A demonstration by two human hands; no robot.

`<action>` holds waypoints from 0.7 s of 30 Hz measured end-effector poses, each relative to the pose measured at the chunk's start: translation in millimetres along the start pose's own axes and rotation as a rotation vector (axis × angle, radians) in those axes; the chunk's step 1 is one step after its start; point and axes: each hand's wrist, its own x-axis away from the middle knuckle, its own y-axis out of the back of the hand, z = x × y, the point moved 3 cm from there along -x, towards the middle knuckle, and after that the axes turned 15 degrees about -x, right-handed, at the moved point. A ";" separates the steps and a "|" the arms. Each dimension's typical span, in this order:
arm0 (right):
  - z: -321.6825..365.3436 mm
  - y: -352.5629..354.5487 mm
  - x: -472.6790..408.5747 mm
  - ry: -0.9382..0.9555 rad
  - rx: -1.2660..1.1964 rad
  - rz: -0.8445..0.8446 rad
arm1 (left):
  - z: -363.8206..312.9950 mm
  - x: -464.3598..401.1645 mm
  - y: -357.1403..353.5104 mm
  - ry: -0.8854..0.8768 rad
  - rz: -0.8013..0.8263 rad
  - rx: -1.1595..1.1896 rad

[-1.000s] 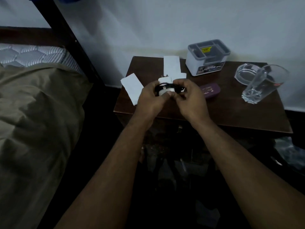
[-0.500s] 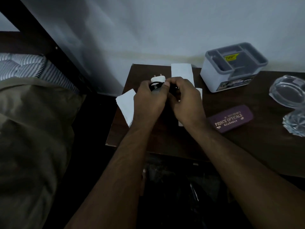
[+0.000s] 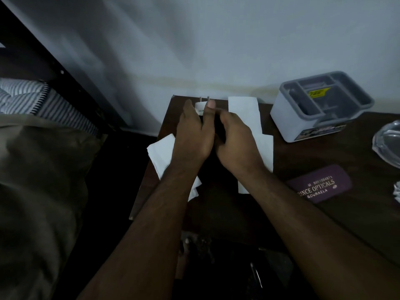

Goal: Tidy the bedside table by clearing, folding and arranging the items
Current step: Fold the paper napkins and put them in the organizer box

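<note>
Presently noted, left to right | white paper (image 3: pixel 161 153) overhanging left edge of bedside table (image 3: pixel 357 213) | left hand (image 3: pixel 192 135) gripping white charger (image 3: pixel 200 107), prongs up, above back-left corner | right hand (image 3: pixel 236 144) curled against it, contents hidden, grasp undetermined | folded tissue (image 3: pixel 244 109) beneath | grey organiser (image 3: pixel 320 105) at rear | purple spectacle case (image 3: pixel 322 188) near front.

The scene was dim and bluish, with the pale wall (image 3: pixel 238 40) as the brightest area and the space under the table (image 3: pixel 357 213) nearly black. Soft shadows streaked diagonally across the wall. The right hand (image 3: pixel 236 144) showed motion blur at its fingers (image 3: pixel 225 114). Wide-angle distortion bent the bed frame (image 3: pixel 54 72) at the left edge.
</note>
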 end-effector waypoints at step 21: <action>-13.3 61.5 19.1 -0.159 0.531 0.080 | -46.3 32.1 -15.8 -0.456 0.023 -0.113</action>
